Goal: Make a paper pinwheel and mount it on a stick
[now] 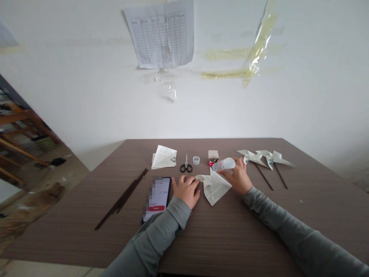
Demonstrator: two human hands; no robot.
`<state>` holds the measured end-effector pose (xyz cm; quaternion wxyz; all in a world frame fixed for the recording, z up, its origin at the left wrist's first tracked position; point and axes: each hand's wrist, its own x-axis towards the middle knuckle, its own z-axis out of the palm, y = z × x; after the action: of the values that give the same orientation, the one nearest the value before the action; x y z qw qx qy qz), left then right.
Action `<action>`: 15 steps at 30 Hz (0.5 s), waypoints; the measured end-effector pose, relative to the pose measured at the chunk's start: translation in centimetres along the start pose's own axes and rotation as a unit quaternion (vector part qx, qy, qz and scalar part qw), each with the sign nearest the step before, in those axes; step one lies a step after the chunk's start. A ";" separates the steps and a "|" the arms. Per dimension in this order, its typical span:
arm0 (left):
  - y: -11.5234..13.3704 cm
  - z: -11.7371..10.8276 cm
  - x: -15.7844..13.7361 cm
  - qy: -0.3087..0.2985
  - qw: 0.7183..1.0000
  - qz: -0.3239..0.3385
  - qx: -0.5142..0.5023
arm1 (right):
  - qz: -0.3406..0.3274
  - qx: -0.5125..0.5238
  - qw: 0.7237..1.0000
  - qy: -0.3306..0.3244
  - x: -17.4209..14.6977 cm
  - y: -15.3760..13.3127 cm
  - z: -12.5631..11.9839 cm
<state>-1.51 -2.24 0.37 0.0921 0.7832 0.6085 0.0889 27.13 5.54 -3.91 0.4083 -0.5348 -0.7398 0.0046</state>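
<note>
My right hand (241, 177) is wrapped round a white glue bottle (226, 164), which is tipped with its narrower end to the left. Below the bottle lies a partly folded sheet of printed paper (218, 189), one corner curled in toward its middle. My left hand (185, 191) rests on the table at the paper's left corner, fingers spread, fingertips at or on that edge. Just behind the bottle stands a small red and white box (213, 157). A round white cap (196, 160) and black-handled scissors (186, 165) lie beyond my left hand.
Two paper pinwheels (271, 157) on dark sticks lie at the right. Folded papers (163, 157) are at the back left, with several dark sticks (127, 194) nearer. A phone (158, 198) lies beside my left forearm. The wall (201, 115) borders the table's (230, 238) far edge.
</note>
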 end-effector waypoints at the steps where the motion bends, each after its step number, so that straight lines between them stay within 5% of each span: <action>1: 0.0 0.0 0.0 -0.002 1.000 -0.002 -0.002 | -0.003 -0.001 1.000 -0.011 -0.1 0.0 0.1; 15: 2.0 -0.5 -0.1 0.013 1.000 -0.024 -0.011 | -0.026 -0.008 0.994 -0.104 -0.6 -1.0 0.3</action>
<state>0.21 -2.86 1.36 0.0949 0.7659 0.6274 0.1035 26.22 4.72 -4.03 0.3245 -0.5151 -0.7922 0.0438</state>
